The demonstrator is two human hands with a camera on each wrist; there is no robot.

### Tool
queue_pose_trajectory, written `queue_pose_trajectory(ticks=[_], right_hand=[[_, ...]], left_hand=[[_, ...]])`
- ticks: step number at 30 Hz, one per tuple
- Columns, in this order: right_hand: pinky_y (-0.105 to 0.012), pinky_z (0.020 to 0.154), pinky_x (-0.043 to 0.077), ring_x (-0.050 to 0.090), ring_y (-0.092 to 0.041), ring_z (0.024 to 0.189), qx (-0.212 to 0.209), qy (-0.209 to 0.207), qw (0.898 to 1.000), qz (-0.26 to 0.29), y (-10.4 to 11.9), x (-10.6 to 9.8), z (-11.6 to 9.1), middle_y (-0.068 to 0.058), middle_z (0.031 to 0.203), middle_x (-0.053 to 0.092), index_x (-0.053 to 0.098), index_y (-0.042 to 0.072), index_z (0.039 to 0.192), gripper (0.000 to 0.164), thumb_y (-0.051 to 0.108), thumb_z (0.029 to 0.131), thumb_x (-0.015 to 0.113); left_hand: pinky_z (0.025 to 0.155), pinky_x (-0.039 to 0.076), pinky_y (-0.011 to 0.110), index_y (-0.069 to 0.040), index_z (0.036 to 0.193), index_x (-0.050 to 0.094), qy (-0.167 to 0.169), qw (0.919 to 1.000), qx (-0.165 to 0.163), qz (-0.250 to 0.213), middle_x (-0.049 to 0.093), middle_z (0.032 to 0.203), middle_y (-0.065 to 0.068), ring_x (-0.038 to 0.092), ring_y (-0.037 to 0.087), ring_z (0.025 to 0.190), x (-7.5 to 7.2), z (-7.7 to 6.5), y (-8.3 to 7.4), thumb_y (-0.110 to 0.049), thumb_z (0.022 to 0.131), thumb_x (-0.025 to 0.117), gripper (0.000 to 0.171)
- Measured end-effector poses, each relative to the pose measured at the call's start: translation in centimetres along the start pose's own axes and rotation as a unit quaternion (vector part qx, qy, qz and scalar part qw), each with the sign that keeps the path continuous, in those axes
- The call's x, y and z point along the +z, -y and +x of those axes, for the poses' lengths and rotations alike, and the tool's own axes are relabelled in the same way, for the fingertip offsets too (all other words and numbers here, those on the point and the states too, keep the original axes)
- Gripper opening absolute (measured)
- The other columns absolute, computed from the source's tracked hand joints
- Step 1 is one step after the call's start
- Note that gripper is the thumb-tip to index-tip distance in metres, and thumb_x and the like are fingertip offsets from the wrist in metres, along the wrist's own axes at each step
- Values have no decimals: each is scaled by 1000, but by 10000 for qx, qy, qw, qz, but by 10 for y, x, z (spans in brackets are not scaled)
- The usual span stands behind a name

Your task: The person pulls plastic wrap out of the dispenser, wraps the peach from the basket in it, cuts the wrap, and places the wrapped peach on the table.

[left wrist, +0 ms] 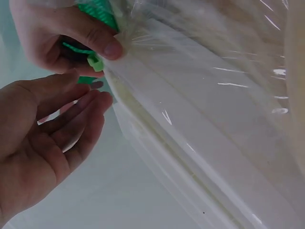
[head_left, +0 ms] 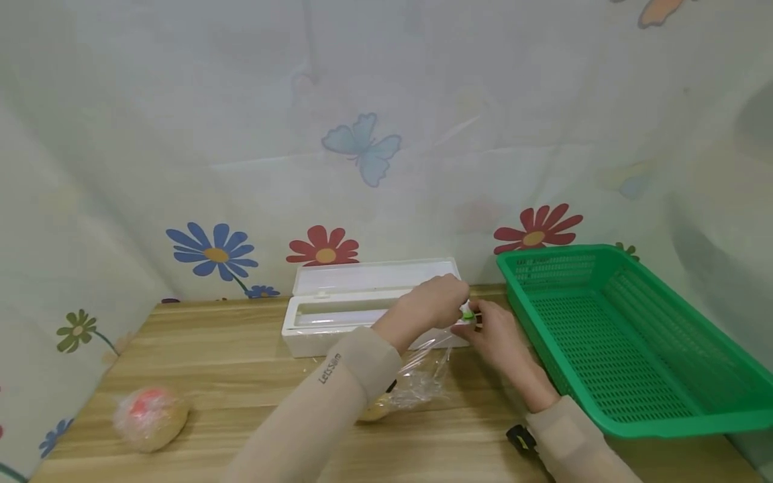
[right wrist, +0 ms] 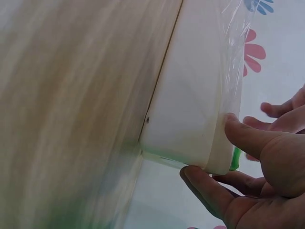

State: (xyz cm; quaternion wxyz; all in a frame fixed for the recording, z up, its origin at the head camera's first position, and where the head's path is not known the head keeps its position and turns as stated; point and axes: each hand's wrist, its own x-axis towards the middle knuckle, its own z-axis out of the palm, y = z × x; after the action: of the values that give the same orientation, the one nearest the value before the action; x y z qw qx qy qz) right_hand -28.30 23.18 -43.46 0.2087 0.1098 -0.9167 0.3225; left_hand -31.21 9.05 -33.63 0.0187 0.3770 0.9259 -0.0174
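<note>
A white cling film dispenser box (head_left: 311,343) stands on the table with its lid raised. At its right end, my right hand (head_left: 498,335) grips the corner, thumb on the front wall and fingers at the end, as the right wrist view shows. My left hand (left wrist: 52,138) hovers beside that end, fingers loosely bent and apart, near a green slide cutter (left wrist: 95,62); I see no hold on it. Clear film (head_left: 417,386) hangs over the box front and down to a yellowish round fruit (head_left: 377,409), partly hidden by my left sleeve.
A large green plastic basket (head_left: 670,427) stands on the right, close to my right forearm. A round fruit wrapped in film (head_left: 153,419), with a pinkish-red patch, sits at the left of the wooden table (head_left: 223,349). A flower-printed curtain (head_left: 417,208) hangs behind.
</note>
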Motion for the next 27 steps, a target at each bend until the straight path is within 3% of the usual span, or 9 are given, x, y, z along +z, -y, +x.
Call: queue_pose_trajectory(ticks=[5, 10, 19, 27], right_hand=[[-40, 67, 53, 62, -27, 79, -116, -1, 9999, -34, 1, 1, 4, -12, 90, 64, 66, 0, 97, 34, 22, 77, 82], [-40, 67, 53, 64, -26, 79, -177, -91, 9997, -119, 1, 1, 3, -11, 89, 66, 67, 2, 96, 31, 21, 76, 83], [-40, 67, 54, 65, -28, 81, -87, -55, 9999, -90, -2, 3, -2, -12, 91, 68, 69, 2, 96, 31, 22, 77, 82], [-42, 68, 53, 65, -31, 81, -234, -229, 9993, -155, -5, 2, 1, -15, 89, 68, 70, 0, 95, 33, 23, 75, 84]], left_hand=[[65, 46, 27, -14, 82, 65, -81, 9991, -232, -347, 63, 82, -2, 58, 14, 73, 8, 10, 2, -19, 88, 69, 9], [61, 46, 28, -15, 75, 64, -375, 9982, -108, -462, 62, 76, -3, 57, 14, 68, 15, 15, 0, -15, 87, 68, 12], [58, 45, 27, -16, 67, 61, -734, 9971, -160, -103, 61, 74, -3, 54, 14, 64, 29, 20, -9, -7, 81, 67, 18], [61, 49, 28, -16, 76, 66, -771, 9964, -265, 211, 67, 83, 1, 60, 15, 71, 26, 22, -9, -3, 84, 66, 15]])
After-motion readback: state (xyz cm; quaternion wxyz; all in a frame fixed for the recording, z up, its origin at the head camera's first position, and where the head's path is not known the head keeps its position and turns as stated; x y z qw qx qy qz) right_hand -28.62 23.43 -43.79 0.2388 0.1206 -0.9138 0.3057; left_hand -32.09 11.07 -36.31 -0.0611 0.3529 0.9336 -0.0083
